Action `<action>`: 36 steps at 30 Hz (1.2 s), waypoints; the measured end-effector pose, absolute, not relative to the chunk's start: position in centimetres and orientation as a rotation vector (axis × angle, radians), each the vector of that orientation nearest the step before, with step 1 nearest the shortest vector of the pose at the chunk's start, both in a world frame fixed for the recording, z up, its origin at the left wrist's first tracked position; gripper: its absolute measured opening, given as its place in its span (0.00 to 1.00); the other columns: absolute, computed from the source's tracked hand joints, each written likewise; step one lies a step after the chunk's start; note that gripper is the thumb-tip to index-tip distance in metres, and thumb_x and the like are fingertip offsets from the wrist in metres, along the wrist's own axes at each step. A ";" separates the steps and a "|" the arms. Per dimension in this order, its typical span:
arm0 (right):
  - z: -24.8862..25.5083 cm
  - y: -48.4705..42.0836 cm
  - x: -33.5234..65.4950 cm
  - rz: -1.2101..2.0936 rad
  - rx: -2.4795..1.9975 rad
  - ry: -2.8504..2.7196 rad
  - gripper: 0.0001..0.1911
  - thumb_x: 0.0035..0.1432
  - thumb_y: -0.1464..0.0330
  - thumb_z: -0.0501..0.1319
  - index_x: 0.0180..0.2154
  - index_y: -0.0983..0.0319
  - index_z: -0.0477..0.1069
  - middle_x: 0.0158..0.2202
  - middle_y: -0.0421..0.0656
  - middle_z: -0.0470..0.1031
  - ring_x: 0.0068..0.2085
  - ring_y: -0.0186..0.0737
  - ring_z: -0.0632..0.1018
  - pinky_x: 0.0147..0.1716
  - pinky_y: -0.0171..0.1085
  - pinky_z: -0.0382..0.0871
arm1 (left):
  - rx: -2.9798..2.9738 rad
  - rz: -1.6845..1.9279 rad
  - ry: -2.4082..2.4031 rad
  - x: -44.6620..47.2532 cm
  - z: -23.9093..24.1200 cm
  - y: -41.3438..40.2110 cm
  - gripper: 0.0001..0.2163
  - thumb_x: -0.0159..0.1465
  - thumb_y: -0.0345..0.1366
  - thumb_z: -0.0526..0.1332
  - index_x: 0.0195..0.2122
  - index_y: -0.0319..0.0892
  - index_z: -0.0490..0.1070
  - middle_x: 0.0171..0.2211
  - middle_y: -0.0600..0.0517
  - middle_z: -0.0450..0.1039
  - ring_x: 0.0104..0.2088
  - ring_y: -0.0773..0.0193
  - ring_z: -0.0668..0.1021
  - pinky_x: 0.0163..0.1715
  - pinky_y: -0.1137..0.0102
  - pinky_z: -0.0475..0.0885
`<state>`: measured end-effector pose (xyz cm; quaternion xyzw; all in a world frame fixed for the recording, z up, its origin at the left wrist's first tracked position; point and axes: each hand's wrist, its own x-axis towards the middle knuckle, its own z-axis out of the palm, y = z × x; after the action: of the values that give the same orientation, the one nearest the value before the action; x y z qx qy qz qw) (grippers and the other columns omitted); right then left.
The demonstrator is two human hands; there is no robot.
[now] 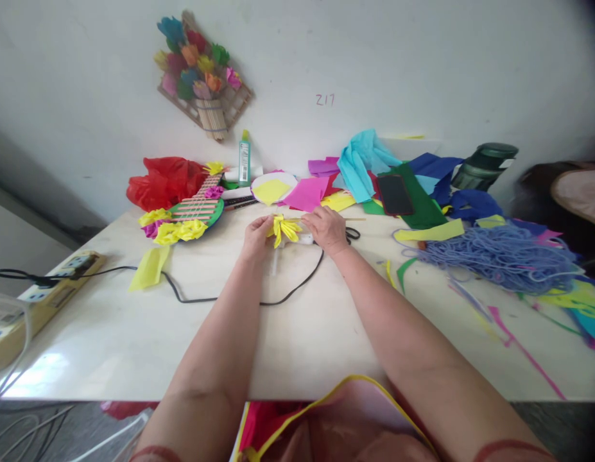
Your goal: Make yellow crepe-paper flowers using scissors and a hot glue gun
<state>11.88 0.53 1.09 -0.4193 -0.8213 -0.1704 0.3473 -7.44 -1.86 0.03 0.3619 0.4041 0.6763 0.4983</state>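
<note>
A yellow crepe paper flower (pixel 284 230) is pinched in the fingers of my left hand (pixel 258 236), its petals fanning down to the right. My right hand (pixel 328 230) is closed on a thin wooden stick (pixel 357 219) that runs out past it to the right. The stick's other end seems to meet the flower, but the join is too small to make out. Just beneath both hands lies a white glue gun (pixel 304 239) with a pale glue stick (pixel 275 262) below it. Its black cord (pixel 297 289) loops over the table towards the left.
A decorated round craft piece (pixel 196 215) with yellow paper flowers stands at left, near a power strip (pixel 66 282). Coloured sheets (pixel 307 192), a phone (pixel 395 194), and a green bottle (pixel 244 160) line the wall side. Tangled blue yarn (pixel 499 256) and paper scraps lie right.
</note>
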 end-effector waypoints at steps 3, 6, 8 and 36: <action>1.1 0.6 11.9 -0.452 -1.079 -2.126 0.17 0.67 0.59 0.54 0.37 0.59 0.80 0.32 0.46 0.73 0.38 0.42 0.67 0.35 0.39 0.53 | 0.882 1.636 0.969 -7.6 -0.1 -1.7 0.23 0.37 0.48 0.77 0.30 0.39 0.79 0.26 0.48 0.78 0.24 0.64 0.77 0.24 0.71 0.72; 1.1 0.6 11.9 -0.460 -1.073 -2.115 0.18 0.67 0.60 0.54 0.37 0.59 0.80 0.32 0.46 0.73 0.38 0.42 0.67 0.35 0.38 0.53 | 0.891 1.615 0.946 -7.7 0.0 -1.6 0.23 0.40 0.49 0.76 0.31 0.38 0.79 0.28 0.47 0.79 0.26 0.62 0.78 0.25 0.70 0.73; 1.0 0.6 12.0 -0.466 -1.073 -2.107 0.18 0.67 0.59 0.54 0.37 0.59 0.80 0.32 0.46 0.73 0.37 0.42 0.66 0.35 0.38 0.53 | 0.894 1.600 0.940 -7.7 0.3 -1.8 0.22 0.40 0.48 0.76 0.32 0.38 0.79 0.29 0.46 0.79 0.26 0.62 0.78 0.25 0.70 0.72; 1.4 0.3 11.9 -0.518 -1.092 -2.124 0.18 0.67 0.59 0.54 0.37 0.58 0.80 0.32 0.45 0.73 0.37 0.42 0.66 0.34 0.39 0.51 | 1.095 1.659 1.182 -6.7 1.1 -2.4 0.21 0.37 0.36 0.72 0.35 0.37 0.77 0.28 0.51 0.76 0.29 0.63 0.76 0.30 0.71 0.69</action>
<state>11.93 0.35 1.40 -0.4199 -0.8167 -0.1992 0.3420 -6.66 -2.36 1.12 0.4333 0.4680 0.6565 0.4027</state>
